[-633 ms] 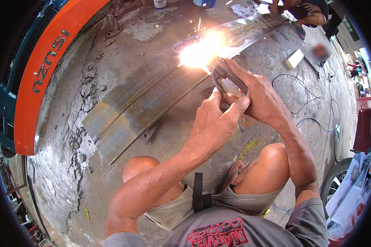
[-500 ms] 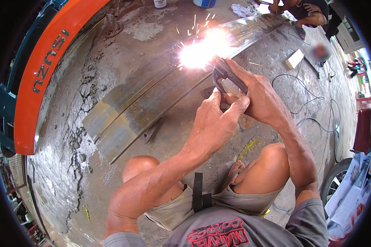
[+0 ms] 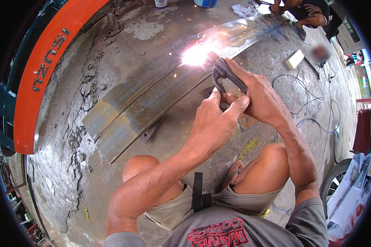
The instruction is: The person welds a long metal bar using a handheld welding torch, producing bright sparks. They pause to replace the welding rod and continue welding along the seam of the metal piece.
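My right hand [image 3: 263,99] is wrapped round a black welding electrode holder [image 3: 230,75], its jaw end pointing up and away from me. Fingers of my left hand [image 3: 213,121] pinch the holder's lower side, close to the right hand's fingers. Just beyond the jaws, a bright white arc [image 3: 195,56] throws sparks on a long steel plate [image 3: 140,103] with a lengthwise seam. The glare hides the electrode and the spot being welded. The plate runs diagonally from near left to far right.
An orange panel [image 3: 41,68] with raised lettering curves along the left. Another person [image 3: 313,14] crouches at the plate's far end. Cables [image 3: 307,96] loop on the floor at right, near a pale box [image 3: 294,59]. A blue bucket [image 3: 205,3] stands at the back.
The arc's glare has shrunk and fewer, shorter sparks fly from it. Both hands and the electrode holder stay almost where they were.
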Demonstrator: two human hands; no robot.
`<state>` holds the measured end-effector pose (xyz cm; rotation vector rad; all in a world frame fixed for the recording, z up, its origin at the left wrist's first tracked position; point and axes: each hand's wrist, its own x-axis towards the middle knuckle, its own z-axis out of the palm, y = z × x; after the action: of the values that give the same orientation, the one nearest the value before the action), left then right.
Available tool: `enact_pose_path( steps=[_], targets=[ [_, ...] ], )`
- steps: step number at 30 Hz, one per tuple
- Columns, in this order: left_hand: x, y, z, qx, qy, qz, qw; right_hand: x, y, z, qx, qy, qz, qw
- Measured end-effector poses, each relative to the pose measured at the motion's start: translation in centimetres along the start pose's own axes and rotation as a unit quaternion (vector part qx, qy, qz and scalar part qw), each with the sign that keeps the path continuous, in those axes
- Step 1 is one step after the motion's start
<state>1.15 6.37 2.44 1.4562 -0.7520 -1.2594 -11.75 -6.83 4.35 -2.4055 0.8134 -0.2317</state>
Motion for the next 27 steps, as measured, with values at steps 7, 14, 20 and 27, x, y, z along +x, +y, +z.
enact_pose_path(
  steps=[7,14,20,27],
  targets=[
    [-0.1,0.1,-0.1,-0.004,-0.001,-0.003,1.0,0.1,-0.5,-0.4,-0.001,-0.029,0.027,0.999],
    [0.1,-0.2,-0.2,-0.006,-0.001,-0.006,1.0,0.3,-0.9,-0.4,-0.012,-0.027,0.034,0.999],
    [0.2,-0.2,-0.4,-0.003,-0.027,-0.02,0.999,0.3,0.1,0.4,-0.018,0.018,-0.029,0.999],
    [0.1,0.0,-0.4,-0.005,-0.028,-0.025,0.999,0.4,0.7,0.6,-0.005,0.022,-0.032,0.999]
  ],
)
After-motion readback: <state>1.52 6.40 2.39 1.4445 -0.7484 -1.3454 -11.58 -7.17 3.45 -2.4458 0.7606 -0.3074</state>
